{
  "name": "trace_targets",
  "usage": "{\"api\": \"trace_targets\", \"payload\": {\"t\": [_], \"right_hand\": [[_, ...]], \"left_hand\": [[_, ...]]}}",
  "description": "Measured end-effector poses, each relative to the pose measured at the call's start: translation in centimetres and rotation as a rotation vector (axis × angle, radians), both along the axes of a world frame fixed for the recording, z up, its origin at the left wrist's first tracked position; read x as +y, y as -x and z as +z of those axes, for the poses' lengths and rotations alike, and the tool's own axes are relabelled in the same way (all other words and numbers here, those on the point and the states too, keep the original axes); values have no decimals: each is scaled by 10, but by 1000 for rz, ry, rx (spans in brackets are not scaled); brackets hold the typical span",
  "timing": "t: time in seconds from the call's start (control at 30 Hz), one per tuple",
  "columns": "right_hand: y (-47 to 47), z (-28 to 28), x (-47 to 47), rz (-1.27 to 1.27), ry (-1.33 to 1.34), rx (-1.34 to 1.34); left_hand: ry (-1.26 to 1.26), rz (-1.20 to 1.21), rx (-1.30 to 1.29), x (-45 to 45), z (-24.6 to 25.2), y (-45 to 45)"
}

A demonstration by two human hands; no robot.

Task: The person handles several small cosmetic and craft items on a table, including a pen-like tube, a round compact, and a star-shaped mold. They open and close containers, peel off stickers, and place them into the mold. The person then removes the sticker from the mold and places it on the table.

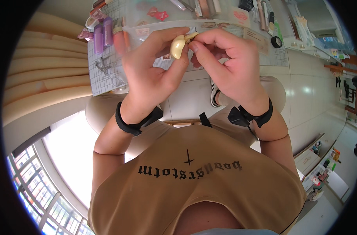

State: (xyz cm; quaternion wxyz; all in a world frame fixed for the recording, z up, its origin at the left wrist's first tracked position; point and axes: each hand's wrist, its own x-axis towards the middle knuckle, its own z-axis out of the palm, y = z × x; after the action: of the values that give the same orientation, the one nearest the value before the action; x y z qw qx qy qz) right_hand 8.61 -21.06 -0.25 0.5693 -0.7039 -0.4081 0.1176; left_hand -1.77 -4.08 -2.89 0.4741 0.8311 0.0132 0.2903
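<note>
A small, glossy, pale yellow rounded object (177, 48) is held above the near edge of a table with a grid-pattern cover (94, 69). My left hand (156, 67) grips its larger, bulging part between thumb and fingers. With thumb and forefinger, my right hand (238, 63) pinches a thinner yellow flap (191, 36) at the object's right side. Fingers hide where the two parts meet, so I cannot tell what kind of thing it is. Both wrists wear black straps.
A metal eyelash curler (109, 72) lies left of my hands, below purple tubes (107, 31) and a pinkish bottle (118, 39). A translucent plastic tray (160, 24) holds cosmetics behind them. At the right are a small black-rimmed round lid (276, 42) and several slim cosmetic tubes (261, 17).
</note>
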Motion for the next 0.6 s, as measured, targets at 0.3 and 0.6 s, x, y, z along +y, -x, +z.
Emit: {"api": "trace_targets", "payload": {"t": [0.3,0.6], "right_hand": [[-2,7,-9,-5,170,-94],[-4,-1,-2,-5,-18,-292]], "left_hand": [[93,-29,-47,-10,3,-6],[257,-123,64,-6,10,-1]]}}
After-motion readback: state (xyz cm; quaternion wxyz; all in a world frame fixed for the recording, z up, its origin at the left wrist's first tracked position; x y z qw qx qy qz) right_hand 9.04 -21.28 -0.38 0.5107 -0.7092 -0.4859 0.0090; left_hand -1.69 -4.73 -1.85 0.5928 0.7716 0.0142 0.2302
